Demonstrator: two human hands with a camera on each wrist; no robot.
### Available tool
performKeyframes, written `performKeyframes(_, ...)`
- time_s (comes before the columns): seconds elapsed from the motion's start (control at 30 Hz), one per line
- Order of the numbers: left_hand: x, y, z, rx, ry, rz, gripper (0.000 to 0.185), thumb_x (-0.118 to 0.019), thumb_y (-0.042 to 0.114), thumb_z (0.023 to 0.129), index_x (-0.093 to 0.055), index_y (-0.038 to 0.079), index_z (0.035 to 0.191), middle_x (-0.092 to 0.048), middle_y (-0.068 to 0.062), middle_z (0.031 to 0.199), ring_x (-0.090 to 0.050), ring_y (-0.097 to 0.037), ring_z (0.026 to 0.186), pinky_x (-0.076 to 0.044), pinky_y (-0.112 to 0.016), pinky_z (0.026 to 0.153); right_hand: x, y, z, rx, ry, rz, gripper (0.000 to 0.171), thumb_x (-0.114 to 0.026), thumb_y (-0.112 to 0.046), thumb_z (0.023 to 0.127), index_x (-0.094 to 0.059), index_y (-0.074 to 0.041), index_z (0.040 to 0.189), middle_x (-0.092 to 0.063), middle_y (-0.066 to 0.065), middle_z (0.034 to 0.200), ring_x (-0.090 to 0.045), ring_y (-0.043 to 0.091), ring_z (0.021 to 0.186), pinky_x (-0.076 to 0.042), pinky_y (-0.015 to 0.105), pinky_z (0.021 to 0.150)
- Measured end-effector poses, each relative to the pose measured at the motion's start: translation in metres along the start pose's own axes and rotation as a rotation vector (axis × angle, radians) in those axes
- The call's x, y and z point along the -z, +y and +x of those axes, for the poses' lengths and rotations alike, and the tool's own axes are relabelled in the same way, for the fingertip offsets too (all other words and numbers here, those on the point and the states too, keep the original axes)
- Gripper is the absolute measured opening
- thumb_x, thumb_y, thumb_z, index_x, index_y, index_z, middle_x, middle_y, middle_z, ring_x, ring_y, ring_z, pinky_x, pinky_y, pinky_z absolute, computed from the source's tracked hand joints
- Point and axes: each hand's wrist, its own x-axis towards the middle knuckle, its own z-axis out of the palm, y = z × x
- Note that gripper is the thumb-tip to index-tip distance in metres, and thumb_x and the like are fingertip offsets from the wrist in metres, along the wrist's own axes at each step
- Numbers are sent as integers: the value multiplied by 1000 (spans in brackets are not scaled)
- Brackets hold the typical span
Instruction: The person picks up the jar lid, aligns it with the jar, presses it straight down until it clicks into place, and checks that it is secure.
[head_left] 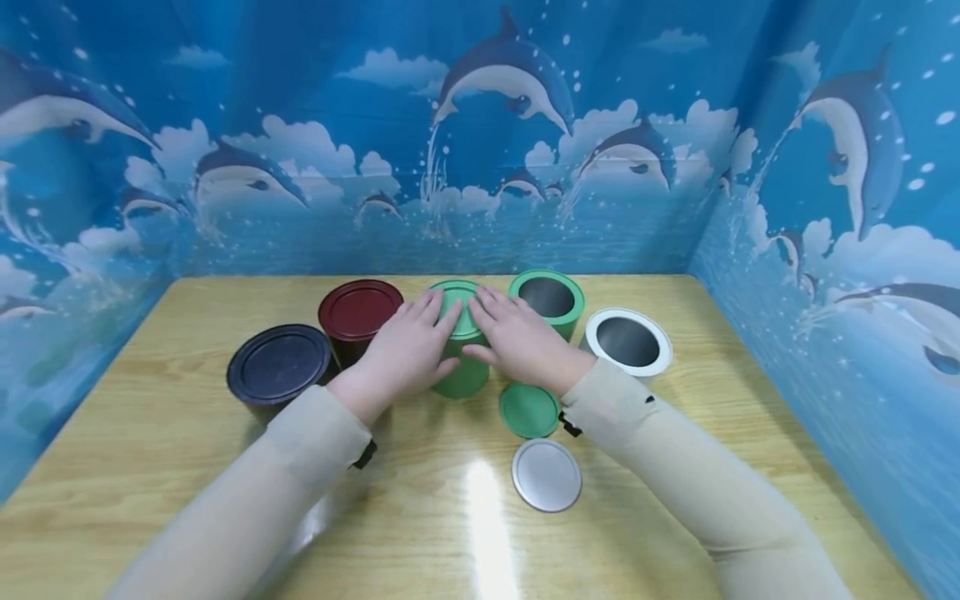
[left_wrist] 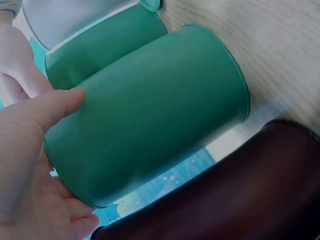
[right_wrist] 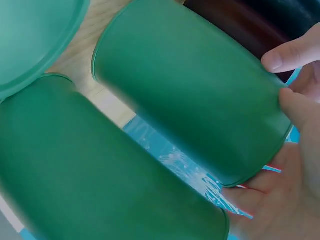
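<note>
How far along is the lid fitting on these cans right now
Done: the dark blue can and the red can carry lids. In hand: the left hand and right hand press a lid onto the green can. Left: the open green can and open white can, with a green lid and a silver lid loose on the table.
</note>
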Motion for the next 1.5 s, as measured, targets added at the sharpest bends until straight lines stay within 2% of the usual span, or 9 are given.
performKeyframes(0.33,6,-5,3,-41,41,59,72,-65,45,85,-42,5,140,-38,-27,140,-36,-37,130,-32,-47,105,-1,-1,0,55,109,-88,64,-43,-47,96,-39,-1,141,-32,21,146,-27,32,135,-31,47,105)
performKeyframes(0.57,3,-3,5,-37,23,69,72,-65,45,85,-42,4,140,-38,-26,140,-36,-37,129,-32,-47,104,-4,-2,0,65,107,-103,63,-43,-46,96,-41,0,140,-34,22,144,-29,32,135,-32,46,105)
performKeyframes(0.7,2,0,9,-30,6,98,77,-64,49,84,-39,5,142,-33,-25,144,-37,-38,128,-34,-47,103,-5,-1,-2,59,108,-120,64,-45,-46,96,-39,-1,141,-33,22,145,-29,33,134,-32,46,105)
performKeyframes(0.8,3,1,12,-11,-31,112,83,-63,52,83,-33,7,145,-26,-22,148,-36,-38,127,-34,-46,102,-6,-1,-2,51,102,-130,66,-44,-47,96,-36,-2,142,-32,22,145,-29,33,135,-31,47,105)
performKeyframes(0.97,6,1,15,12,-63,71,89,-66,54,80,-30,8,146,-23,-19,150,-32,-36,130,-30,-48,105,-7,-2,0,50,110,-158,67,-40,-48,97,-34,-1,143,-34,21,145,-28,32,135,-31,46,105)
performKeyframes(1.1,3,0,17,-4,-35,-12,91,-69,50,79,-30,3,145,-23,-23,149,-23,-36,136,-23,-49,109,-6,-3,0,48,120,-172,66,-40,-47,97,-35,0,143,-34,22,144,-29,31,135,-32,45,105)
performKeyframes(1.2,2,1,17,-3,-17,-38,88,-69,47,80,-31,1,145,-23,-24,148,-23,-35,136,-23,-48,109,-6,-3,0,47,122,-171,65,-39,-47,97,-35,0,143,-34,22,144,-28,32,135,-32,45,105)
performKeyframes(1.5,-2,4,10,49,29,41,85,-63,52,83,-33,1,144,-28,-25,146,-27,-35,135,-25,-50,107,-4,-4,0,47,135,-153,64,-41,-46,97,-39,1,140,-37,23,142,-31,33,134,-34,45,103)
